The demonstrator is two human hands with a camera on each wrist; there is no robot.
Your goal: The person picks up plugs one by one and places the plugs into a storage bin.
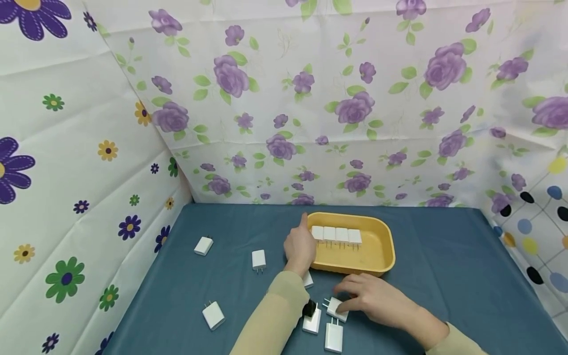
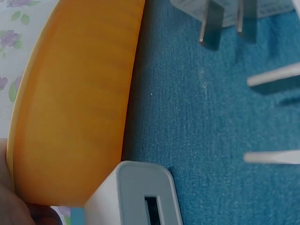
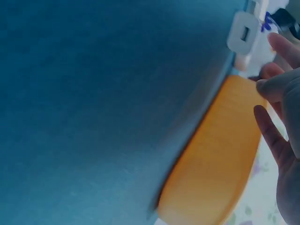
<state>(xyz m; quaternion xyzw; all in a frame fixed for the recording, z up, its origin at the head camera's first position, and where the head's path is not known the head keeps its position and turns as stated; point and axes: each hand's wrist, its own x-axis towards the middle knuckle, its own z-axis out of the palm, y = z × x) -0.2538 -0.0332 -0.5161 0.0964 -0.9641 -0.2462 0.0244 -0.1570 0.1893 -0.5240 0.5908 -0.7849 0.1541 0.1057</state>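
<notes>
My left hand (image 1: 300, 246) grips the left end of a yellow plastic tray (image 1: 387, 241), its index finger extended along the rim. In the left wrist view, part of that hand (image 2: 14, 206) shows at the tray's end; most of its fingers are hidden. Several white plug chargers (image 1: 341, 234) stand in a row inside the tray. In front of the tray, my right hand (image 1: 377, 298) reaches over a white charger (image 1: 336, 311), a fingertip touching it. The right wrist view shows that hand's fingers (image 3: 279, 86) spread apart, with a charger's USB port face beyond.
Two more chargers, one nearer (image 1: 334, 337) and one to the left (image 1: 312, 321), lie beside the right hand's charger. Another charger (image 1: 308, 280) is partly hidden by the left wrist. Others (image 1: 259, 260) lie scattered on the left of the blue cloth (image 1: 443, 276). Flowered sheets enclose the table.
</notes>
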